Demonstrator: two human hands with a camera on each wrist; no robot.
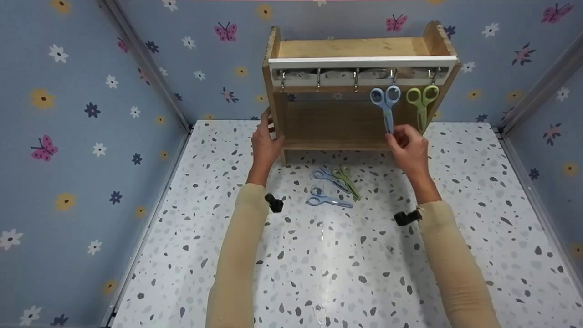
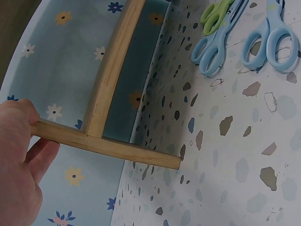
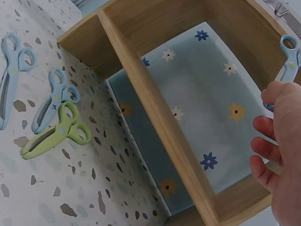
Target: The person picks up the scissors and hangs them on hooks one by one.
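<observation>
My left hand (image 1: 267, 142) grips the left side panel of a wooden shelf rack (image 1: 337, 145), thumb on one face and fingers behind. My right hand (image 1: 410, 146) pinches the blade end of blue scissors (image 1: 387, 107) between thumb and fingertips. The handles of these scissors are up at the fourth hook (image 1: 395, 75) of the rack's metal hook rail. Green scissors (image 1: 421, 105) hang, blades down, from the rightmost hook, just beside the right hand. In the right wrist view the pinched blue scissors (image 3: 289, 63) show only in part at the edge.
On the speckled table (image 1: 291, 282), in front of the rack, lie two blue scissors (image 1: 329, 200) and one pair of green scissors (image 1: 347, 182). Three hooks on the left (image 1: 319, 79) hold nothing. Flower-patterned walls (image 1: 91, 150) stand at the back and sides.
</observation>
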